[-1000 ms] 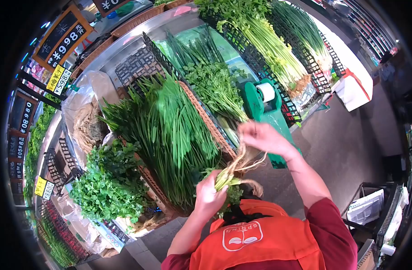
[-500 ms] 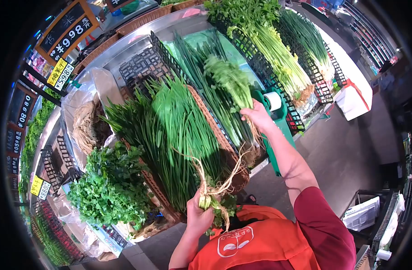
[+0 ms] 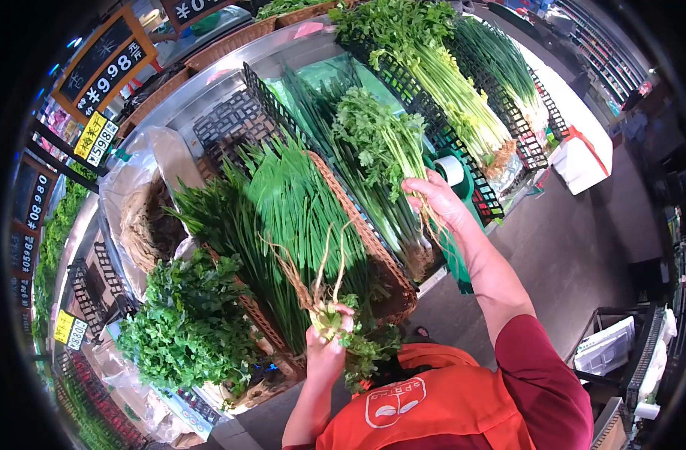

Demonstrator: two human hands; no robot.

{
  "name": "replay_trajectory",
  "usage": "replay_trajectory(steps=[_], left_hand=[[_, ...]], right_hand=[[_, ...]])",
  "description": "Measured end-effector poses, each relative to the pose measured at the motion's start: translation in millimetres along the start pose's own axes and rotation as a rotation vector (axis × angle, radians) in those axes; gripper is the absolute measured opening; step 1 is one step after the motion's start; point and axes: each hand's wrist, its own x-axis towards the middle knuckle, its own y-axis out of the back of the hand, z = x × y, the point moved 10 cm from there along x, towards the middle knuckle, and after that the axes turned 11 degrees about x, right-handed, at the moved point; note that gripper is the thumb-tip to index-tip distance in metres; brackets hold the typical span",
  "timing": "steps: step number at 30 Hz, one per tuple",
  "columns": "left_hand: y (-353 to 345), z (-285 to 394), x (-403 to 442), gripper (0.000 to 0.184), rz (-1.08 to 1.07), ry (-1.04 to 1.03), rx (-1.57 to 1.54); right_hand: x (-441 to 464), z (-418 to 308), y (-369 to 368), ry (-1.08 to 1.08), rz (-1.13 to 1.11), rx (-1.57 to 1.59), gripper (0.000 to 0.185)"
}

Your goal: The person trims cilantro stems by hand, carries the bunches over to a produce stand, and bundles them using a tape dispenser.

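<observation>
My left hand (image 3: 326, 346) is closed round a small bunch of leafy greens (image 3: 365, 352), its long pale roots pointing up and its leaves hanging toward the apron. In my right hand (image 3: 437, 196) is a larger bunch of leafy herbs (image 3: 384, 139), gripped at the root end, leaves pointing up and left over long thin scallions (image 3: 380, 214). Between the hands lies a wicker basket (image 3: 358, 214) of flat green chives (image 3: 294, 206). A green tape dispenser (image 3: 463, 180) with a white roll stands just behind my right hand.
Curly greens (image 3: 185, 326) are heaped at the lower left, beside a plastic bag (image 3: 137, 210) of brown produce. Celery (image 3: 463, 105) lies in a black crate at the upper right, near a white foam box (image 3: 583, 161). Price signs (image 3: 107, 64) stand at the left.
My right hand has lifted the larger herb bunch off the scallions and holds it up. The left hand's bunch has turned, roots now upward, leaves toward the apron.
</observation>
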Motion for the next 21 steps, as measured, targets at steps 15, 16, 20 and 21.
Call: replay_trajectory(steps=[15, 16, 20, 21], left_hand=[[-1, 10, 12, 0.008, 0.002, -0.012, -0.107], [-2, 7, 12, 0.008, 0.011, -0.009, -0.151], [-10, -1, 0, 0.014, 0.016, 0.073, -0.386], [-14, 4, -5, 0.015, 0.026, 0.064, -0.417]], right_hand=[[17, 52, 19, 0.063, 0.158, -1.227, 0.049], [17, 51, 19, 0.05, 0.158, -1.198, 0.05], [26, 62, 42, 0.092, 0.08, -1.078, 0.076], [22, 59, 38, 0.166, 0.028, -1.104, 0.078]])
